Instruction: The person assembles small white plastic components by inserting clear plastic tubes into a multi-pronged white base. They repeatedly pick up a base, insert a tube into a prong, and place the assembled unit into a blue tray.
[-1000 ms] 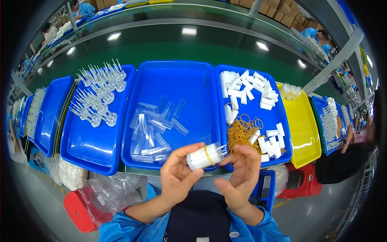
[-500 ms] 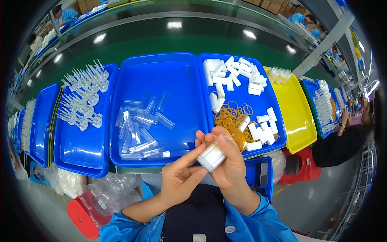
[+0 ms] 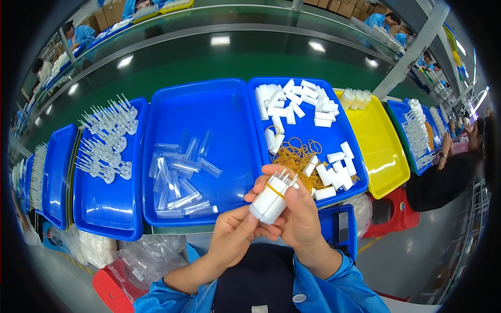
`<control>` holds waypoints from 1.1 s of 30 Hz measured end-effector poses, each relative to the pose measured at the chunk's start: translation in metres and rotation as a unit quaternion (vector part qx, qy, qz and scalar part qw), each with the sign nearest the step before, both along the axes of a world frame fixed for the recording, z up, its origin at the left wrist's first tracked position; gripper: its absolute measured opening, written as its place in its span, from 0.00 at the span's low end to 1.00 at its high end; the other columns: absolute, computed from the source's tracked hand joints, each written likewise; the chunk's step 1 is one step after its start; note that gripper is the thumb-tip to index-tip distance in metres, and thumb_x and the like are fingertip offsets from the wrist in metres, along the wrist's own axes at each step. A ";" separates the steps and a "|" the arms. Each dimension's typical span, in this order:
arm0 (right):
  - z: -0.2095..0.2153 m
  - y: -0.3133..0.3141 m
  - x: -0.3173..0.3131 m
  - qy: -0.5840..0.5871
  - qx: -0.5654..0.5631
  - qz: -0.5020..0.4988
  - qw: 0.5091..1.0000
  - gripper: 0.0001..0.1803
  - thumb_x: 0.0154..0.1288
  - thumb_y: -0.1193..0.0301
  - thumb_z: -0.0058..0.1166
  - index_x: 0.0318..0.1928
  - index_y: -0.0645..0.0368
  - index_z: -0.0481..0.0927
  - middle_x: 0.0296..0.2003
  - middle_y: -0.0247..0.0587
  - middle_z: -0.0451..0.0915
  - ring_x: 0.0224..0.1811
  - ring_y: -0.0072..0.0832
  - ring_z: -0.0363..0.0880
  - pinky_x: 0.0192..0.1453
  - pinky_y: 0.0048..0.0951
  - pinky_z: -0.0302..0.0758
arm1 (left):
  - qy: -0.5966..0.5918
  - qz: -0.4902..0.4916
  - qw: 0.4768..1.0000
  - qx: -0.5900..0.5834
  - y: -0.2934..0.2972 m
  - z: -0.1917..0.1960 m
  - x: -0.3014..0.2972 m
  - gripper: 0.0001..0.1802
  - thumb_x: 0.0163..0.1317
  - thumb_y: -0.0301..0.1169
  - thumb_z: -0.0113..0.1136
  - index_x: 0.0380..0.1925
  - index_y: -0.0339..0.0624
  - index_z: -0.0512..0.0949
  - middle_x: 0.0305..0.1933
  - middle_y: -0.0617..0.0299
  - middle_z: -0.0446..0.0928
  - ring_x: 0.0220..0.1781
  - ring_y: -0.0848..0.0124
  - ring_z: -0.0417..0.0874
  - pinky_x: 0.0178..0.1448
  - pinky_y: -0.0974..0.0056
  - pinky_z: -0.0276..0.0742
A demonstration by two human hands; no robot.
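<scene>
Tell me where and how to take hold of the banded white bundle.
The white bundle is probably best pinched across its broad body, just below the rubber band, coming from left and right: thin prongs jut from the far end.

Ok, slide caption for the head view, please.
Left hand and right hand hold a white bundle ringed by a rubber band near blue trays of clear tubes and white blocks.

Wht/clr bundle [image 3: 271, 202], banded, tilted
</scene>
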State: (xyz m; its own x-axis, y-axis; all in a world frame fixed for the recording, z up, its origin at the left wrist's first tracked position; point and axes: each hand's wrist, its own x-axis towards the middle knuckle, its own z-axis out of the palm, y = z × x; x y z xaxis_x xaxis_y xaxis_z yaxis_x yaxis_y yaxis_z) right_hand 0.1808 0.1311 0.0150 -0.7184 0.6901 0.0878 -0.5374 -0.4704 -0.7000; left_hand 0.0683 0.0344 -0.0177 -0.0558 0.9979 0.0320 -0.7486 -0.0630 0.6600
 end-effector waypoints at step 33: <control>-0.051 0.401 0.184 -0.506 0.197 -0.394 0.741 0.32 0.55 0.77 0.62 0.62 0.64 0.71 0.51 0.45 0.80 0.51 0.32 0.80 0.54 0.29 0.75 | 0.311 0.027 0.942 -0.125 -0.031 0.016 -0.015 0.14 0.65 0.16 0.54 0.51 0.28 0.78 0.47 0.47 0.82 0.48 0.60 0.86 0.54 0.62 0.82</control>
